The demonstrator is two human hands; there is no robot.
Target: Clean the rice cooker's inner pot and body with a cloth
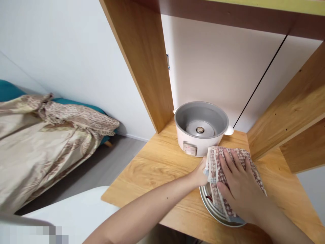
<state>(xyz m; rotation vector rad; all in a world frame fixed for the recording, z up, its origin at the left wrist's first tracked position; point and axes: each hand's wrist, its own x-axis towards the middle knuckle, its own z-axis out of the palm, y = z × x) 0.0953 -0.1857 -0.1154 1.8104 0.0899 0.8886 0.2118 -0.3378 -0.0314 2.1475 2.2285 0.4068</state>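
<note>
While the right hand (237, 184) presses flat, fingers spread, on a cloth (223, 169) over a lid (210, 208), the left hand (200, 174) pinches the cloth's edge; a cooker (200, 130) stands just beyond on the worktop (157, 162).

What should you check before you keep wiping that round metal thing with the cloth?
1. Right hand flat on the patterned cloth: ok.
2. Cloth covers the round metal pan: mostly ok; its left rim shows bare.
3. Left hand steadies the pan: cannot tell; it reaches the cloth's left edge, fingers hidden.
4. Pan fully on the wooden table: not ok; it sits at the front edge.
5. Room beside the cooker body: not ok; the cloth's top corner lies against it.
6. Cooker body empty: ok; only its heating plate shows inside.
</note>
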